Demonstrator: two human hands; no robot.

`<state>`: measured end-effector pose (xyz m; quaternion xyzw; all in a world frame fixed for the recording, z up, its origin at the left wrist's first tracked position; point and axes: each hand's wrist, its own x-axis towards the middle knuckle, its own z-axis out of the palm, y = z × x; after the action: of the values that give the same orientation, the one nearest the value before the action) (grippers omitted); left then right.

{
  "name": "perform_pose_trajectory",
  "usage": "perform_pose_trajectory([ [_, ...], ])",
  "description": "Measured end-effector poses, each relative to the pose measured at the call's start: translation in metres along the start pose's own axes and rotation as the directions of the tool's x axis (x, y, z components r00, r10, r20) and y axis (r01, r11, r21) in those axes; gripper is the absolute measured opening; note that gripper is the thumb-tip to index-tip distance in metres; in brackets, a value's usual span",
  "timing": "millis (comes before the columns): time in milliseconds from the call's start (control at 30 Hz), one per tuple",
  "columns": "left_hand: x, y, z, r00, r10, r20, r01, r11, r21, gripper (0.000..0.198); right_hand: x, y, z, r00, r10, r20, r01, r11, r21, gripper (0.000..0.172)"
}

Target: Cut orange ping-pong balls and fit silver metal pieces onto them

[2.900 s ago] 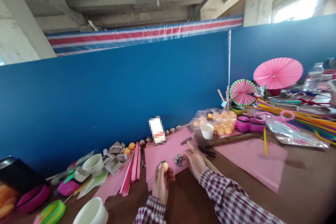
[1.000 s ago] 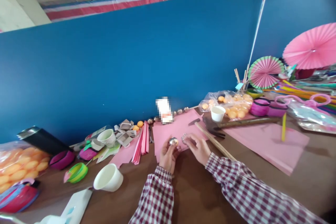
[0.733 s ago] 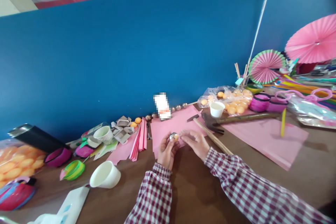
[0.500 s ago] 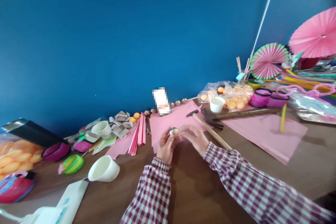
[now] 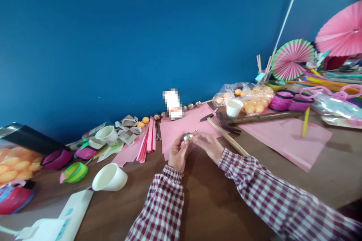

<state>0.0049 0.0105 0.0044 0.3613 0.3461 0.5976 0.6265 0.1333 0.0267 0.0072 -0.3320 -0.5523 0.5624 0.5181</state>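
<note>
My left hand [image 5: 177, 154] is closed round a small ball [image 5: 187, 137] that looks shiny silver on top with orange showing beneath. My right hand [image 5: 207, 146] meets it from the right, fingertips pinched on the silvery wrapping at the ball. Both hands hover over the near edge of a pink paper sheet [image 5: 183, 126] on the brown table [image 5: 215, 203]. Both sleeves are red-and-white check.
A hammer [image 5: 254, 118] and a thin wooden stick [image 5: 227, 141] lie right of my hands, by a small white cup [image 5: 234, 107] and a bag of orange balls [image 5: 249, 99]. Left lie folded pink strips [image 5: 147, 143], a tipped white cup [image 5: 109, 178] and cardboard scraps. Paper fans [image 5: 292, 58] stand far right.
The view has tilted down, so the ceiling has left the frame. My right hand came off the table to join the left at the ball, which now looks silver-covered rather than bare orange.
</note>
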Motion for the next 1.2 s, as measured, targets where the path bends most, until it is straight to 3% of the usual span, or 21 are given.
perform_pose_trajectory([
  [1200,0.0014,-0.0022,-0.0037,0.998,0.034,0.056,-0.035,0.999,0.016,0.044,0.0024,-0.0006,-0.0044,0.996,-0.018,0.084,0.026,0.996,-0.086,0.021],
])
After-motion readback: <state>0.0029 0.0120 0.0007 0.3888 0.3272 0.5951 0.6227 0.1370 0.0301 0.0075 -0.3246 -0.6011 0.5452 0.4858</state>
